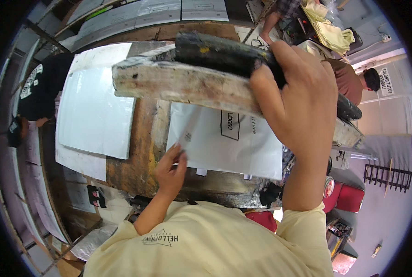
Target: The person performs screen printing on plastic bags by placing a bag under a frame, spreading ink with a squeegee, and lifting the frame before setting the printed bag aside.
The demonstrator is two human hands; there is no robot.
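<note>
My right hand (pixel 307 87), raised close to the camera, is closed around a black rounded bar (pixel 215 51) and the paint-stained wooden screen-printing frame (pixel 183 85) beneath it. The frame is tilted up above the table, seen nearly edge-on. Below it lies a white sheet (pixel 233 154) with black printing, its far part hidden by the frame. My left hand (pixel 171 171) pinches the sheet's left edge, which looks lifted and slightly blurred. Whether the sheet is paper or a plastic bag, I cannot tell.
A stack of white sheets (pixel 95 115) lies on the stained worktable (pixel 141 143) to the left. Racks with printed sheets (pixel 157 11) stand at the far side. One person (pixel 44 87) is at the left, another (pixel 353 81) at the right. A red chair (pixel 349 198) stands at right.
</note>
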